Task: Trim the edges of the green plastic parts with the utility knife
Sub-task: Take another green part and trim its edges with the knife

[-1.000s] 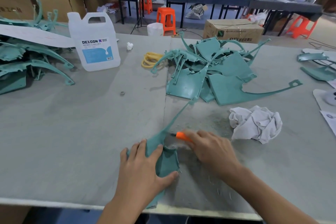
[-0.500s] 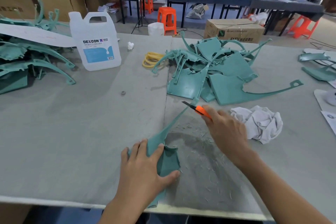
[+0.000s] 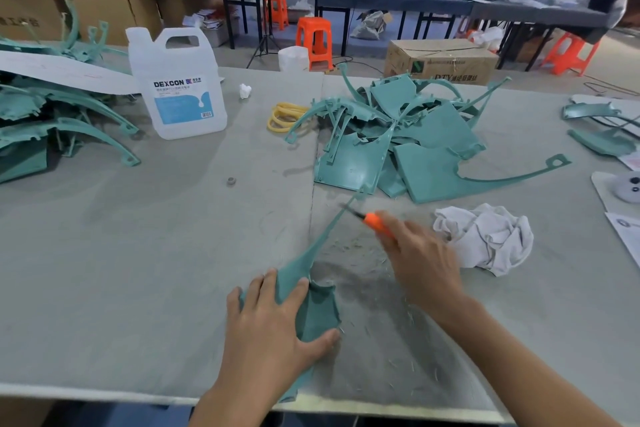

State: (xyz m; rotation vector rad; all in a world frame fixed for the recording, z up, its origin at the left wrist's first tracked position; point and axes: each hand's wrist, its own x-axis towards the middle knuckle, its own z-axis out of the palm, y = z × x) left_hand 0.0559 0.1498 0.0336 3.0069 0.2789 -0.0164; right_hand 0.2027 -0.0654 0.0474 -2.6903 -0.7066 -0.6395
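Left hand [image 3: 270, 329] spread on green part [image 3: 320, 308]; right hand [image 3: 422, 263] grips utility knife [image 3: 375, 220] (blade near it).

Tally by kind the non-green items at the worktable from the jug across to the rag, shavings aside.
White plastic DEXCON jug: 1
Small white crumpled scrap: 1
Bundle of yellow rubber bands: 1
Small grey metal ring: 1
Orange-handled utility knife: 1
Crumpled white cloth rag: 1
Total: 6
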